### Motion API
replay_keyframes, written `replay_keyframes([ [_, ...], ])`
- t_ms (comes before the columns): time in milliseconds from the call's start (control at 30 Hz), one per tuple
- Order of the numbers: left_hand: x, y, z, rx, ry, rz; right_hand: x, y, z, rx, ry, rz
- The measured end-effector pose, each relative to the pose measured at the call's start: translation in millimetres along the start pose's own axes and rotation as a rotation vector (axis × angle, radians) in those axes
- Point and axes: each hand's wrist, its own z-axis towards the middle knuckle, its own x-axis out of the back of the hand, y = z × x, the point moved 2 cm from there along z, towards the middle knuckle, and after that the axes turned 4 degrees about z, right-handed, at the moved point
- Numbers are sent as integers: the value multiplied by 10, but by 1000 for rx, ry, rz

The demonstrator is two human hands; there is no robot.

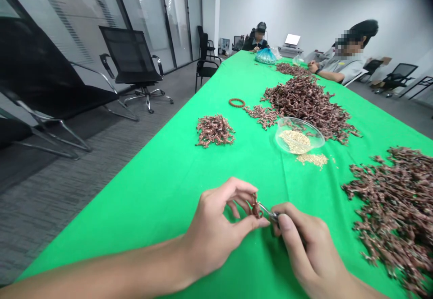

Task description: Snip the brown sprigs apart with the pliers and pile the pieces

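Note:
Between the thumb and fingertips of my left hand [218, 227] is a small brown figure-like piece [256, 209], held upright. My right hand [306, 240] is closed around a thin metal tool [267, 210] with a dark handle. Its slim tip reaches the piece from the right; whether it has one point or two I cannot tell. Beyond my hands lies a small pile of similar brown pieces [215, 130]. A transparent plastic bowl [317, 142] holds tiny gold-coloured bits [294, 140], and more gold bits [314, 159] lie spilled in front of it.
A green cloth [152, 190] covers the long table. Large heaps of brown pieces lie at the right [399, 213] and farther back [304, 105]. A brown ring [237, 103] lies near the middle. Two people sit farther along, by a blue bag [265, 56]. Office chairs [131, 60] stand left.

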Motion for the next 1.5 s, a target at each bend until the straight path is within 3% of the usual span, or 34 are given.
replay_keyframes([
  [533, -6, 8, -17, -54, 38, 68, -28, -21, -32, -80, -34, 55],
  [700, 6, 65, 3, -13, 29, -33, 11, -15, 2, -148, 40, 146],
  [1267, 4, 40, 143, 377, -218, -666, 55, 24, 39, -147, 85, 161],
  [1500, 18, 74, 137, 358, -297, -659, 32, 22, 50, -47, 101, 12],
])
